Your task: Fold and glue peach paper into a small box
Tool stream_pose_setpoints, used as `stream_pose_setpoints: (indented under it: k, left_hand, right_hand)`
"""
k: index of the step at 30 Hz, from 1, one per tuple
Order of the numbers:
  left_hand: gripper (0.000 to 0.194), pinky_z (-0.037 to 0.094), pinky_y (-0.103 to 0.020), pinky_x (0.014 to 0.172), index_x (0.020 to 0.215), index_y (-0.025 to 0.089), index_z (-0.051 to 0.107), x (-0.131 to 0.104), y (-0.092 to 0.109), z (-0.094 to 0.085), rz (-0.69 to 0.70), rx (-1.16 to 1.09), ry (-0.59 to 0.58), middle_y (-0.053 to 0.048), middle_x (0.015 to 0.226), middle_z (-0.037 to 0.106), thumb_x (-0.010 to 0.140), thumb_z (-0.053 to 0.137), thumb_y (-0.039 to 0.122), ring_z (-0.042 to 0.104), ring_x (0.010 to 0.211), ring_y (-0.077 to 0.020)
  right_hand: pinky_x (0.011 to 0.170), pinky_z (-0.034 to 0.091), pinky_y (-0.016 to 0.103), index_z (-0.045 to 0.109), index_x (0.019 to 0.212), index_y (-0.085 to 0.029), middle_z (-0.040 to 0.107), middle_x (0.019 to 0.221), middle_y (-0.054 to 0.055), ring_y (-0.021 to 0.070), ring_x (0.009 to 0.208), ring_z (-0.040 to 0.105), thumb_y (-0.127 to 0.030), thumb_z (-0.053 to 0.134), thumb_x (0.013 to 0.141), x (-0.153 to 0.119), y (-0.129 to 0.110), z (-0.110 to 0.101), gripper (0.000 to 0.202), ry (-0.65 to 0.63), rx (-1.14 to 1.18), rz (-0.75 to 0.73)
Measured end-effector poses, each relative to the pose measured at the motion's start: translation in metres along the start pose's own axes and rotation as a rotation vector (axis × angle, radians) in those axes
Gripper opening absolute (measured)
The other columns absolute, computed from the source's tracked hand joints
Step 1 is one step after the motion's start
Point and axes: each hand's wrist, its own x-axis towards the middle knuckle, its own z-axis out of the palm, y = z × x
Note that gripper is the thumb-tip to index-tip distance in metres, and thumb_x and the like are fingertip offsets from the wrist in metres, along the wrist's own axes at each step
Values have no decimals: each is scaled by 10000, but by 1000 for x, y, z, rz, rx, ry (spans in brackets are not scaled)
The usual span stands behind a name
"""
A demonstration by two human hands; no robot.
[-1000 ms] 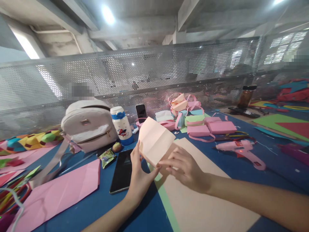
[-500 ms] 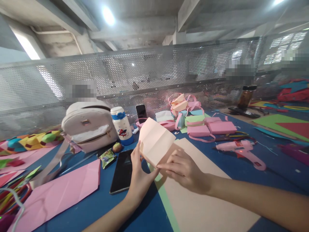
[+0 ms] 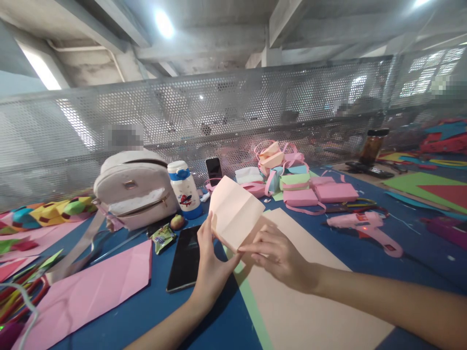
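Observation:
A folded piece of peach paper (image 3: 236, 214) with crease lines is held up between both hands. My left hand (image 3: 215, 265) grips its left side and lower edge, fingers behind and thumb along the bottom. The fingers of my right hand (image 3: 277, 255) pinch the lower right corner. Below them a large peach sheet (image 3: 310, 301) lies over a green sheet (image 3: 251, 304) on the blue table. A black phone (image 3: 183, 262) lies flat just left of my left hand.
Behind stand a white backpack (image 3: 134, 187), a white and blue bottle (image 3: 185, 192) and an upright phone (image 3: 213, 168). Small paper bags (image 3: 299, 197) sit at the back, with a pink glue gun (image 3: 367, 227) to the right. Pink paper (image 3: 98, 291) lies on the left.

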Motion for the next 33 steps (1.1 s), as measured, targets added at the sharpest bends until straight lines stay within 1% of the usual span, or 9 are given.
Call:
stream_pose_setpoints:
  k: [4,7,11,16,21,27,30,33]
  left_hand:
    - [914,372,-555,1139,1525,351,283,0,1,-1,8,37,1,-99,1478,357,760,779,292,340,1434,-342]
    - [928,384,-541,1132,1533,344,272,0,1,-1,12,53,4,-102,1473,362,758,781,296,344,1427,-343]
    - [944,397,-538,1122,1538,335,269,0,0,-2,21,64,11,-104,1458,380,747,781,286,358,1413,-345]
    - [934,400,-535,1121,1530,347,282,1,-1,-2,17,71,10,-96,1459,380,744,782,285,349,1417,-346]
    - [916,414,-536,1099,1516,336,308,2,-3,-1,-21,49,17,-103,1456,375,732,781,323,355,1407,-351]
    - [898,411,-545,1076,1483,310,372,4,-5,0,-97,-2,45,-110,1372,426,699,798,408,387,1376,-367]
    - [890,408,-545,1075,1481,309,375,4,-5,0,-105,-1,40,-113,1399,413,701,793,411,385,1379,-367]
    - [884,409,-546,1075,1486,304,365,4,-5,-1,-92,11,35,-118,1427,401,711,781,392,382,1384,-365]
  right_hand:
    - [780,432,335,718,1208,-243,601,802,26,189,796,517,-305,492,1047,-1,1,1,284,-13,62,76]
    - [806,451,343,724,1198,-255,619,809,24,189,810,543,-313,514,1039,-1,1,0,270,-30,82,136]
    - [805,497,354,742,1168,-264,640,824,38,200,838,554,-317,524,1033,2,-1,-1,262,-16,105,204]
    - [768,545,361,750,1162,-273,607,792,42,212,845,534,-321,540,1021,3,-2,-2,257,14,169,247]
    - [758,546,353,755,1149,-276,578,785,34,203,832,534,-308,543,1019,2,-2,-3,251,21,189,284]
    - [758,521,360,740,1186,-285,521,751,18,207,821,523,-309,550,1016,0,0,-3,255,7,149,263]
    - [794,487,365,716,1227,-310,521,766,12,205,834,518,-286,543,1021,-1,1,-2,269,-5,140,252]
    - [837,442,371,690,1268,-319,549,793,8,195,828,513,-263,537,1026,-2,3,0,291,-25,144,208]
